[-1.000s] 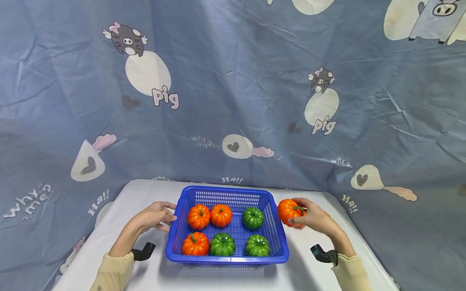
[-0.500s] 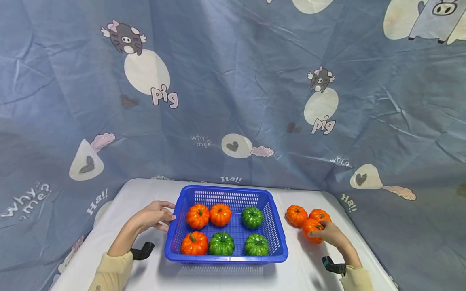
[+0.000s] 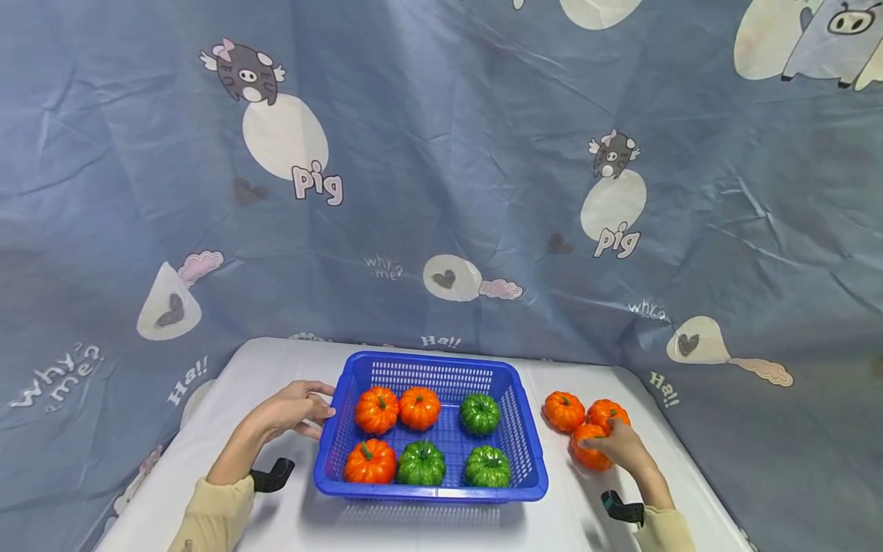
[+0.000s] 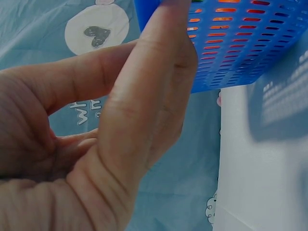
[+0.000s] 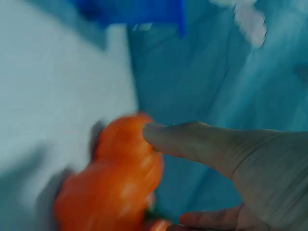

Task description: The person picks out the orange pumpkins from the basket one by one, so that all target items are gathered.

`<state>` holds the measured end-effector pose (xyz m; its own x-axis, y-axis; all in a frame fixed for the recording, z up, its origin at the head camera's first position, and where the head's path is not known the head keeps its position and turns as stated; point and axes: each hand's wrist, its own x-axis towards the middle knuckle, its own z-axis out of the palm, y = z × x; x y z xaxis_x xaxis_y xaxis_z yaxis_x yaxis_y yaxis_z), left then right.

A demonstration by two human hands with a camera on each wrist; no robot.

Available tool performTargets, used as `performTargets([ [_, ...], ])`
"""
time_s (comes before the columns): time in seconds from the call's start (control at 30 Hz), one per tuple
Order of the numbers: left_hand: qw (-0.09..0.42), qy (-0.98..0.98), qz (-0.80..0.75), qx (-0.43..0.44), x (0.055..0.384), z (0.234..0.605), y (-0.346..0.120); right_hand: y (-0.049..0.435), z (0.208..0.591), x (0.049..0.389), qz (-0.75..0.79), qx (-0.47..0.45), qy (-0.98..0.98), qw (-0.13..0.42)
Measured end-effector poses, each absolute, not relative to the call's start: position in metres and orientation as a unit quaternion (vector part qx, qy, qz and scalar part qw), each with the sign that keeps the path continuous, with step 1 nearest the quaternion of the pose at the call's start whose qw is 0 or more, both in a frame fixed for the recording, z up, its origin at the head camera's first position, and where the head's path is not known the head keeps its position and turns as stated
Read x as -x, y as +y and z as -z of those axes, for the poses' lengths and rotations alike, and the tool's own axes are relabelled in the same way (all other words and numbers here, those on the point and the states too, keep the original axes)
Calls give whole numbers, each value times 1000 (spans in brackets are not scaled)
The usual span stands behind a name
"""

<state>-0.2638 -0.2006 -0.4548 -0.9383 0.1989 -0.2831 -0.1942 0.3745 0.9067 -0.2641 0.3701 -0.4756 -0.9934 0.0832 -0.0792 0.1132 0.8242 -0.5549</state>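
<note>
My left hand (image 3: 297, 410) is at the left side of a blue plastic basket (image 3: 431, 493), its fingertips right at the rim and its fingers spread. In the left wrist view, one long finger reaches up to the basket's perforated wall (image 4: 226, 53). At the right, my right hand (image 3: 624, 446) is over an orange toy pumpkin (image 3: 588, 452) on the white table, thumb and fingers apart. The right wrist view is blurred; there the thumb (image 5: 192, 142) overlaps orange pumpkins (image 5: 108, 192), with blue cloth visible between thumb and fingers.
Inside the basket are three orange pumpkins (image 3: 376, 410) and three green ones (image 3: 480, 414). Two more orange pumpkins, one to the left (image 3: 564, 412) and one behind (image 3: 607, 412), sit close to the one by my right hand. Blue patterned cloth (image 3: 441, 192) hangs behind the table.
My right hand has carried the orange pumpkin from beside the basket's right rim rightward and down to the other two, and its grip has loosened. My left hand stays at the basket.
</note>
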Motion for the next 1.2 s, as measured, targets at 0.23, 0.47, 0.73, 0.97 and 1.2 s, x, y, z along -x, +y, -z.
performTargets([
  [0.23,180,809,-560,5,263,454,-200,319,436,273,289,16,957,-28],
  [0.47,181,806,-563,1,264,453,-201,244,418,288,323,75,943,-36],
  [0.73,180,806,-563,3,264,453,-199,170,438,306,349,127,928,27],
  [0.97,178,806,-564,8,264,452,-197,132,463,321,362,194,909,70],
  [1.2,179,807,-562,13,264,452,-199,111,475,324,353,222,904,100],
])
